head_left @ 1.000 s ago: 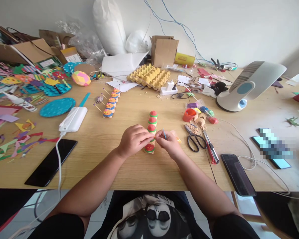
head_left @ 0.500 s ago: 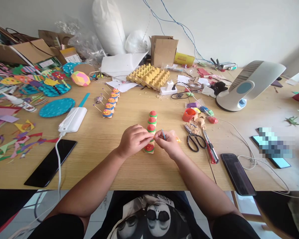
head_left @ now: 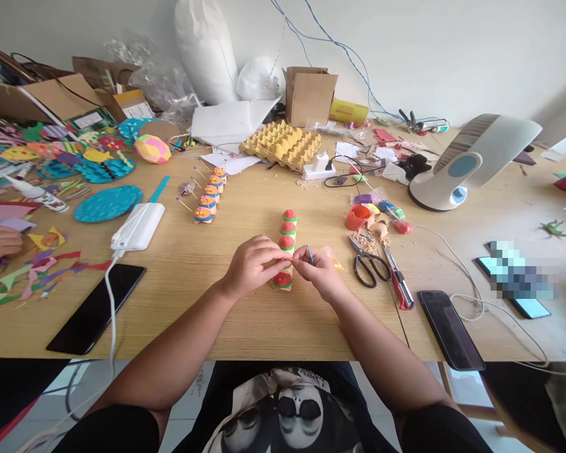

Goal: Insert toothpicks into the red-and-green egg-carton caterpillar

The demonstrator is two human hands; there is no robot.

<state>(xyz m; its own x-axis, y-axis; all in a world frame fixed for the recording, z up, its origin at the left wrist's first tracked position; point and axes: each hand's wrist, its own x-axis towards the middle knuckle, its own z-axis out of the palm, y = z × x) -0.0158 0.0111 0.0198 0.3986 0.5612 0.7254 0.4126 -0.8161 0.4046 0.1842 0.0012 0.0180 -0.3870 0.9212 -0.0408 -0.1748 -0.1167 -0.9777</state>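
An egg-carton caterpillar (head_left: 287, 241) covered in red and green clay stands upright to the camera in the middle of the table, its red face end nearest me. Over its front part, my left hand (head_left: 255, 264) is closed in a pinch at a tiny orange-red bit of clay (head_left: 292, 258). The fingertips of my right hand (head_left: 319, 270) meet it there, closed as well, with a thin blue stick (head_left: 310, 252) poking up from between the fingers. My hands partly cover the caterpillar's middle bumps.
A second caterpillar (head_left: 208, 200) with stick feelers stands back left. Scissors (head_left: 370, 264), a box cutter (head_left: 400, 280), a red cup (head_left: 357, 217) and a phone (head_left: 450, 329) lie right. A power bank (head_left: 139, 228), paper scraps and another person's hand (head_left: 0, 245) are left.
Another person's hand has come into view at the left edge, over the paper. My own hands have barely shifted at the small clay bit.
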